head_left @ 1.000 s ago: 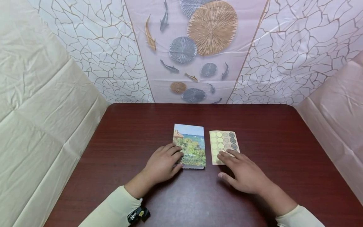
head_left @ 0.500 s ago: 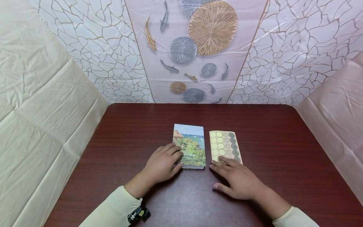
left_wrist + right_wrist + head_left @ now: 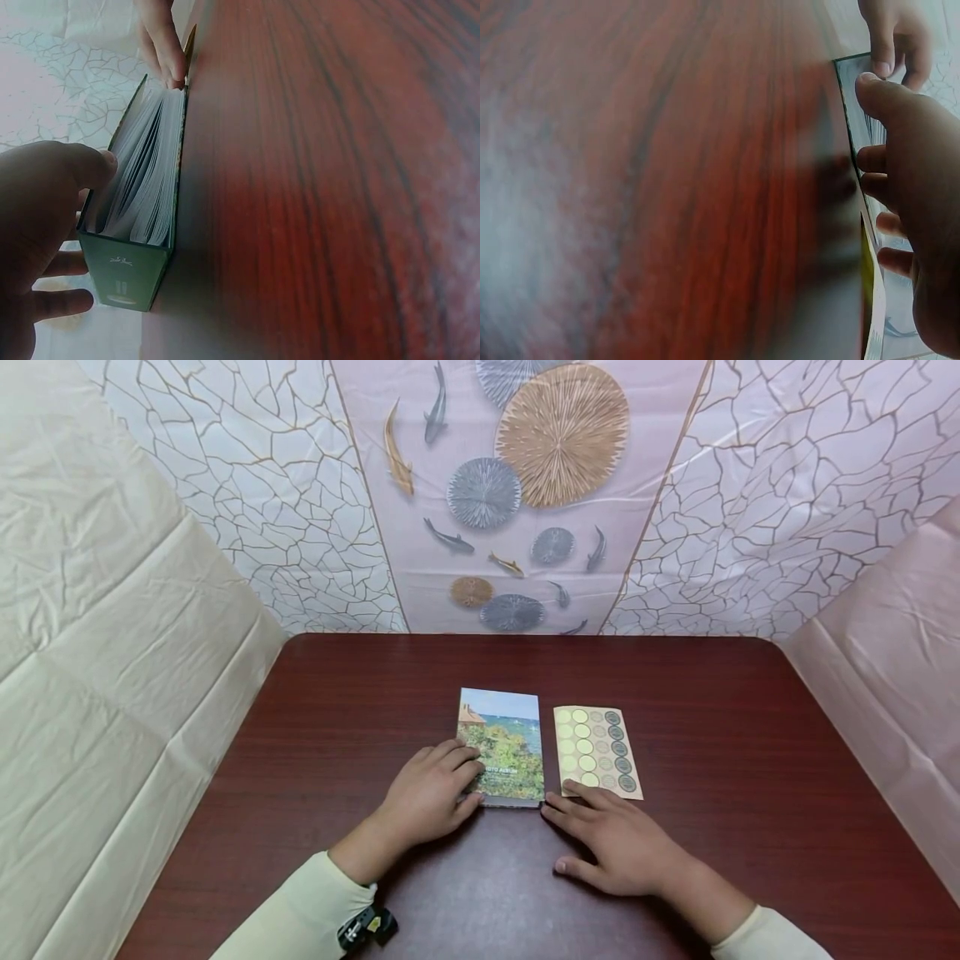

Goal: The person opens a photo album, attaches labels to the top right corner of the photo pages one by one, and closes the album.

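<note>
A photo album [image 3: 504, 747] with a painted seaside cover lies closed near the middle of the table. My left hand [image 3: 427, 793] rests on its lower left part, fingers loosely spread over the cover. In the left wrist view the green spine [image 3: 124, 270] and the page edges [image 3: 146, 172] of the album show, with my thumb at the cover's edge. A pale sheet of round stickers [image 3: 597, 752] lies just right of the album. My right hand [image 3: 618, 843] is spread low, its fingertips beside the album's lower right corner and over the sheet's near left corner.
The dark red wooden table [image 3: 337, 693] ends at a patterned backdrop [image 3: 510, 493]. Pale cloth walls [image 3: 112, 652] stand on both sides. A black wrist device [image 3: 366, 928] is strapped at my left sleeve.
My right hand has slid left and toward me, off most of the sticker sheet and up to the album's corner, uncovering the lower sticker rows. The left hand and album have stayed put.
</note>
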Tool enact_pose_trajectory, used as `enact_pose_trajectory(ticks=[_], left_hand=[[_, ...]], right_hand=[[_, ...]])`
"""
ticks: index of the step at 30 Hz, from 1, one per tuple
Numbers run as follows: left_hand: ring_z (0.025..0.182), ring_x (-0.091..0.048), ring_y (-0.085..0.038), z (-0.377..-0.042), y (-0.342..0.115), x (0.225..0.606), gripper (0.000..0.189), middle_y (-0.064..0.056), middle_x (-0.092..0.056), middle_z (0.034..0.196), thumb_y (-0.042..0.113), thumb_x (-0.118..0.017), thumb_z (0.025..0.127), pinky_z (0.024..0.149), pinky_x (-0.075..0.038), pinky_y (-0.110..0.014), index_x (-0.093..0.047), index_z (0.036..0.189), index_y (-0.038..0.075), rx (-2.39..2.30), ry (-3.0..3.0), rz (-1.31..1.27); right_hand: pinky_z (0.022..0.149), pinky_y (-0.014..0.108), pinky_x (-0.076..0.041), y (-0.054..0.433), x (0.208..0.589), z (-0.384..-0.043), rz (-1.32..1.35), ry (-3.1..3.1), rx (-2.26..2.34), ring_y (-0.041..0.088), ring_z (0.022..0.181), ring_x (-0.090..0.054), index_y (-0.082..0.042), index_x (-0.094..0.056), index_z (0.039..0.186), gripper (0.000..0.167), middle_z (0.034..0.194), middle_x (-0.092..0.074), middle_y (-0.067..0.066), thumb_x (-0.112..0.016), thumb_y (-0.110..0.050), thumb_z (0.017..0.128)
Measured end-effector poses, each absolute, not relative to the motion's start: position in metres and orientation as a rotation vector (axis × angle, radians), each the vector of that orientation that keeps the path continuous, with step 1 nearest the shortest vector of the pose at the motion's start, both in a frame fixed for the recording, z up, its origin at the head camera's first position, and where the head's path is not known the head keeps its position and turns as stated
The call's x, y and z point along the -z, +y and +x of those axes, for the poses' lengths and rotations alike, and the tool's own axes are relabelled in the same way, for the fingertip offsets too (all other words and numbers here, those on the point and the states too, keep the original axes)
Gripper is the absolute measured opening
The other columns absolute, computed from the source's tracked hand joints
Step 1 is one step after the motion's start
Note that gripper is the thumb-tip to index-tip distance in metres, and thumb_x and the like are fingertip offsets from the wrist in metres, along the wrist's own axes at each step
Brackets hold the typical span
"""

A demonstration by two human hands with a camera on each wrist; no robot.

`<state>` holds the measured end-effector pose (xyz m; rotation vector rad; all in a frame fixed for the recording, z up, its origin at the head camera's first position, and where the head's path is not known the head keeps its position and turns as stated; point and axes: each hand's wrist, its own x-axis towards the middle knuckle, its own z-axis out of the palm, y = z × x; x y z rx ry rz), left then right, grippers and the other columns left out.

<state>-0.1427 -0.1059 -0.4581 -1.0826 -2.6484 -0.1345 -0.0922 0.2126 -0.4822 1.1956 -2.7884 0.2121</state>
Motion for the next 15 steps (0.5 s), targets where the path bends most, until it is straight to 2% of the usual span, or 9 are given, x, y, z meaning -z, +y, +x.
enact_pose_trajectory(ticks=[6, 15], left_hand=[[0.131, -0.054, -0.028, -0.1427, -0.106, 0.4577, 0.035, -0.004, -0.064, 0.133, 0.039, -0.069, 0.097, 0.101, -0.049, -0.048, -0.071, 0.123, 0.016, 0.137, -2.65, -1.081], [0.132, -0.053, -0.027, -0.1433, -0.1057, 0.4587, 0.036, -0.003, -0.064, 0.134, 0.04, -0.068, 0.097, 0.102, -0.048, -0.047, -0.071, 0.124, 0.016, 0.121, -2.657, -1.075]], right_hand=[[0.112, 0.056, -0.037, 0.2085, 0.4827, -0.0915, 1.195, -2.813, -0.212, 0.029, 0.148, -0.035, -0.024, -0.048, 0.155, 0.07, 0.158, -0.044, -0.004, -0.056, -0.063, 0.098], [0.114, 0.055, -0.035, 0.2049, 0.4842, -0.0912, 1.197, -2.821, -0.193, 0.029, 0.149, -0.034, -0.022, -0.05, 0.154, 0.067, 0.157, -0.046, -0.001, -0.054, -0.062, 0.099]])
